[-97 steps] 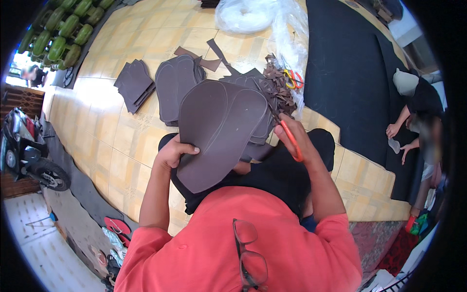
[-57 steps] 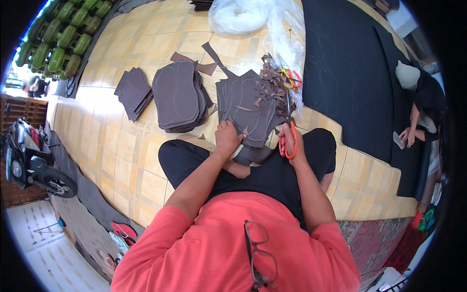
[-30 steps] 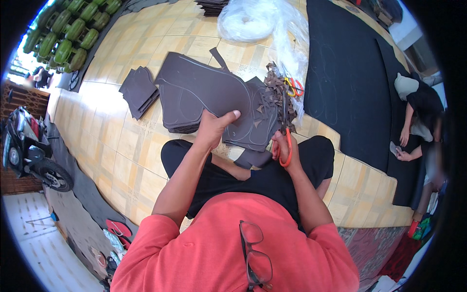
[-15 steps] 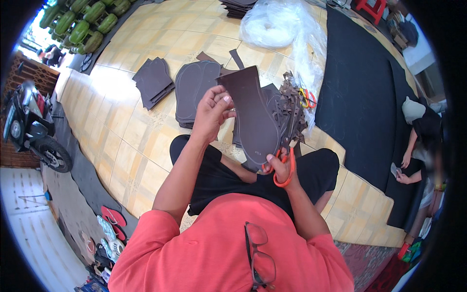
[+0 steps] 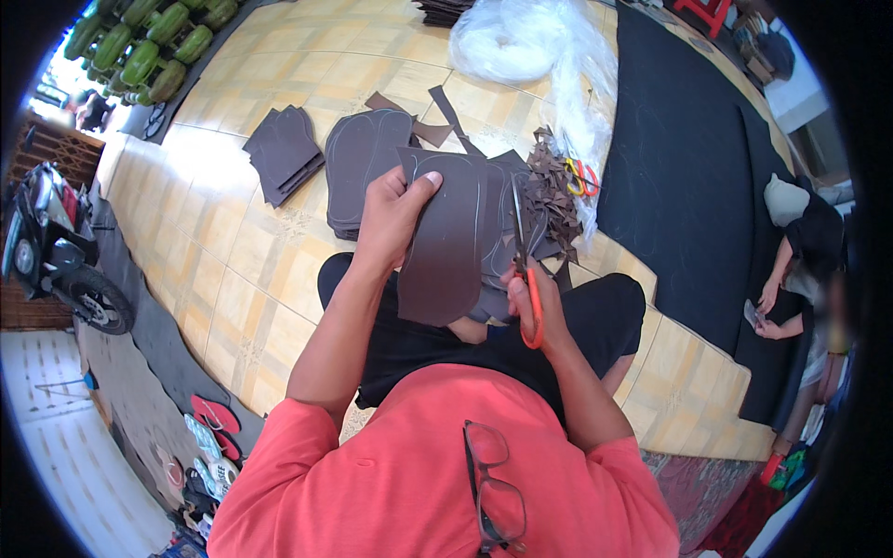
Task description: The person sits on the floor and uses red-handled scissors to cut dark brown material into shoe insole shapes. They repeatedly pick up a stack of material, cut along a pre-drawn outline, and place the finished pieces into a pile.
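Note:
Between the thumb and closed fingers of my left hand (image 5: 389,216) is a dark brown sole-shaped sheet (image 5: 442,265), gripped near its upper left edge. A thin pale outline runs along its upper part. My right hand (image 5: 549,302) is closed around the handles of orange-handled scissors (image 5: 533,316). Their blades point up and away from me, just right of the sheet and apart from it. Beneath and behind lie more brown pieces (image 5: 502,177) with pale outlines, partly hidden by the sheet. A heap of small brown scraps (image 5: 555,200) lies right of the blades.
Two stacks of brown pieces, one nearer (image 5: 358,177) and one farther left (image 5: 282,153), rest on the tiles. Yellow-and-red scissors (image 5: 582,177) lie by the scraps. Beyond are clear plastic wrap (image 5: 521,42) and a black sheet (image 5: 679,177). A co-worker (image 5: 800,246) sits at right.
My left hand has shifted its hold onto the sheet, which has turned, its rounded end no longer by the scissors. The scissors have swung upright, handles slightly lower, blades now in view.

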`<action>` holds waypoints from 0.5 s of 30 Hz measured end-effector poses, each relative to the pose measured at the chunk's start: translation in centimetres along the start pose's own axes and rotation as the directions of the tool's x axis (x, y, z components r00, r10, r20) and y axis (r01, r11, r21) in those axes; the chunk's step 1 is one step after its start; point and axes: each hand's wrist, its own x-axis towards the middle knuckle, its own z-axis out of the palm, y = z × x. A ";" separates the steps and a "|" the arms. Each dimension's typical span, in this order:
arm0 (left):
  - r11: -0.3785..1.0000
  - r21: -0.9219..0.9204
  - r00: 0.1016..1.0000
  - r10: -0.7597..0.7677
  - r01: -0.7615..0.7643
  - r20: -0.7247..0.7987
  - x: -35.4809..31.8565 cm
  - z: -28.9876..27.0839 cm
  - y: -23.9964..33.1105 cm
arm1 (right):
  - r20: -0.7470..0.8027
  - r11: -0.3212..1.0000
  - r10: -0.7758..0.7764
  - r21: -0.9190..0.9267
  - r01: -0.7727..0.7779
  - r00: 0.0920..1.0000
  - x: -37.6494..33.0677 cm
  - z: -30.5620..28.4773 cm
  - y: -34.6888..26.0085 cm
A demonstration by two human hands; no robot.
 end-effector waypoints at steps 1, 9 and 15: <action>0.999 0.036 1.000 -0.012 0.012 0.000 -0.2 0.2 0.0 | -0.004 0.996 -0.035 -0.083 0.035 0.999 0.4 -0.1 -0.2; 0.995 0.091 0.996 -0.042 0.034 0.078 -1.2 1.3 -1.1 | -0.063 0.964 -0.211 -0.178 0.197 0.976 2.2 0.5 -1.9; 0.991 0.131 0.997 -0.043 0.034 0.067 -1.2 1.2 -1.5 | -0.089 0.968 -0.218 -0.147 0.203 0.972 2.1 0.5 -2.3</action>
